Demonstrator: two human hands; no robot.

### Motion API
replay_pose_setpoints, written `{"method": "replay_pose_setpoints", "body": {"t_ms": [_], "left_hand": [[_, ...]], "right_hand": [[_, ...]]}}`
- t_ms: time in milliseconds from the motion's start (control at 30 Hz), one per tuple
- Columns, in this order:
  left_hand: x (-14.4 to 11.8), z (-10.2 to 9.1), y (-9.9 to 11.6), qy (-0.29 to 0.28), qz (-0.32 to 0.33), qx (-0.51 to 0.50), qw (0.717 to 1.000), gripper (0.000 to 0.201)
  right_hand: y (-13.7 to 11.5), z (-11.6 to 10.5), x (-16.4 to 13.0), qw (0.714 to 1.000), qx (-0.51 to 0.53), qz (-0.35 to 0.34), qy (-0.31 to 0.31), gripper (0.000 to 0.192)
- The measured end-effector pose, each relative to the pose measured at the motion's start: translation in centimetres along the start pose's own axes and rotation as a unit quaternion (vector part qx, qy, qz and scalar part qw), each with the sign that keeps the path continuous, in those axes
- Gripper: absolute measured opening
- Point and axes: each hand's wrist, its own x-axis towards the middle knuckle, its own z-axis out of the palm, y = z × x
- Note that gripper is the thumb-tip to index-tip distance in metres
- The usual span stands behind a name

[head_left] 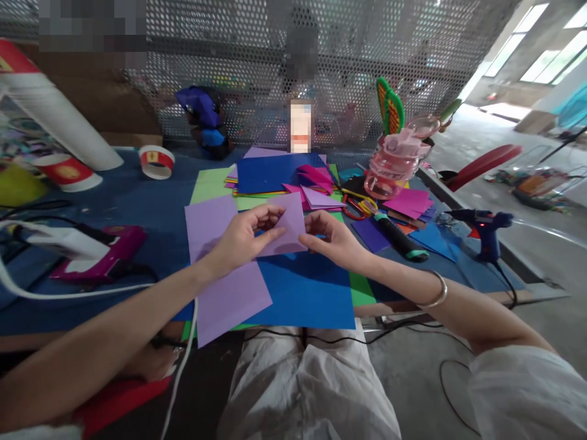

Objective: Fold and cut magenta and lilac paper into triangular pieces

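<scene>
A small piece of light purple paper point(293, 227) is raised above the work surface between my two hands. My left hand point(250, 235) pinches it from the left, thumb in front and fingers behind. At its right edge, my right hand point(332, 238) grips with thumb and fingertips. Below my left wrist lies a larger purple sheet point(229, 299), slanted over a blue sheet point(307, 299). Green paper point(360, 290) peeks out from beneath the blue one.
Behind are stacked dark blue sheets point(263, 174) and pink folded pieces point(316, 177). To the right are a black-handled cutter point(398, 235), a pink bottle point(392, 165) and a glue gun point(486, 232) with its cord. A magenta power strip point(103, 253) with a white cable lies left.
</scene>
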Motion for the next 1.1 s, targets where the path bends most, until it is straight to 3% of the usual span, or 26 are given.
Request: {"method": "replay_pose_setpoints", "body": {"t_ms": [100,167,267,367,567,867,1000,1100], "left_hand": [[0.1,-0.4,0.3,0.004,-0.042,-0.059,0.997,0.049],[0.1,-0.7,0.6,-0.032,-0.083,-0.103,0.991,0.047],[0.1,-1.0,1.0,-0.117,-0.126,-0.150,0.974,0.042],[0.3,-1.2,1.0,-0.159,-0.125,-0.148,0.968,0.039],[0.9,-1.9,-0.2,-0.109,-0.114,-0.104,0.982,0.038],[1.4,-2.4,0.0,-0.114,-0.076,-0.062,0.989,0.047],[1.5,-2.4,0.1,-0.071,-0.055,-0.070,0.993,0.038],[1.4,-2.3,-0.2,-0.026,-0.033,-0.094,0.995,0.031]], "right_hand": [[-0.3,-0.5,-0.1,0.994,-0.055,-0.067,0.070,0.047],[-0.6,-0.9,-0.1,0.987,-0.090,-0.104,0.085,0.054],[-0.9,-1.2,0.0,0.982,-0.119,-0.133,0.060,0.059],[-1.0,-1.3,0.0,0.983,-0.135,-0.121,0.014,0.043],[-1.1,-1.7,0.3,0.994,-0.089,-0.041,0.044,0.032],[-1.0,-2.8,1.0,0.987,-0.098,-0.059,0.115,0.037],[-1.1,-3.1,1.2,0.991,0.023,-0.015,0.129,0.052],[-1.3,-2.6,1.1,0.988,0.135,0.011,0.077,0.064]]}}
